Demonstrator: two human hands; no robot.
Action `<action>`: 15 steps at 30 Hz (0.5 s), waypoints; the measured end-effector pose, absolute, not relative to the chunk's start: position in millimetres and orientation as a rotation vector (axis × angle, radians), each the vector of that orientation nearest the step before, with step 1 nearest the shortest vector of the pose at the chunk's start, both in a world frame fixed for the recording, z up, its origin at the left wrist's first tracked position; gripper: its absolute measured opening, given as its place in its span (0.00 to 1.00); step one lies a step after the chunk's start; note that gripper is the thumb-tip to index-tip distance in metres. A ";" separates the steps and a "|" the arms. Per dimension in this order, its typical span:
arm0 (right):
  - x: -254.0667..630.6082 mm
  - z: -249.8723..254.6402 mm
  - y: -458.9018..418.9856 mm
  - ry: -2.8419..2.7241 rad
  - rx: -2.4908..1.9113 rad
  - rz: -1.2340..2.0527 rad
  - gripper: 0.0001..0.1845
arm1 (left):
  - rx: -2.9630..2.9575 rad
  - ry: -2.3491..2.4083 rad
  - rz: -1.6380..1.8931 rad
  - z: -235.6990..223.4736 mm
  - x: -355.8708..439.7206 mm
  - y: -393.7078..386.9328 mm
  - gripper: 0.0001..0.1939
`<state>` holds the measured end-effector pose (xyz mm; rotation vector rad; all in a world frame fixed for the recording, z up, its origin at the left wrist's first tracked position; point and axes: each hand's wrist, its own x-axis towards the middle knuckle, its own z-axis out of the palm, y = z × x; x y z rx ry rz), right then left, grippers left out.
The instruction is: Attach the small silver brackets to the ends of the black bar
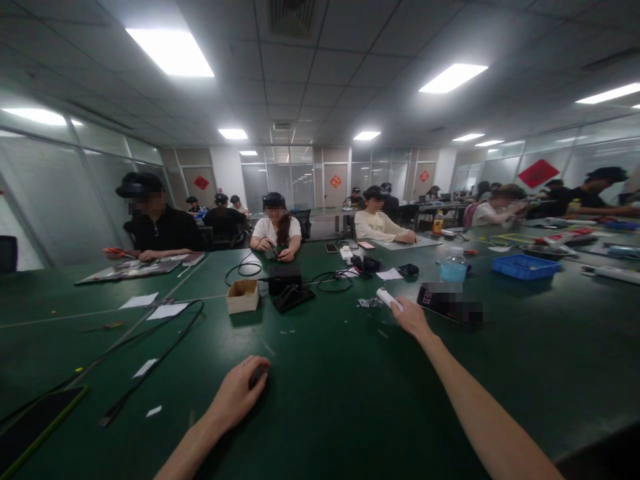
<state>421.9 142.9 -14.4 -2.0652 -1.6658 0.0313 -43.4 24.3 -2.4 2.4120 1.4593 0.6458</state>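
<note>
The bare left arm [196,437] angles inward, the left hand [241,392] loosely curled (a gap shows between thumb and fingers); the right arm [477,400] reaches farther forward, the right hand [413,317] closed in a grip.

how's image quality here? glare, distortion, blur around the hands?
Head view: ceiling lights clipped to white with hazy bloom, green table dim; head view: wide-angle stretch towards the edges; head view: white object in the right hand and metal bits beside it look soft; head view: dark shadow by the left hand.
</note>
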 end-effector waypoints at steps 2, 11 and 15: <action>422.6 -12.8 141.8 -1.664 -2.064 0.043 0.21 | 2.426 1.485 0.684 3.5 -23.6 31.8 0.12; 415.5 -14.3 140.8 -1.638 -2.077 0.039 0.21 | 2.293 1.558 0.897 26.8 215.4 140.0 0.17; 406.6 -24.3 145.7 -1.569 -2.067 0.050 0.22 | 2.179 1.617 0.955 7.7 279.3 173.7 0.15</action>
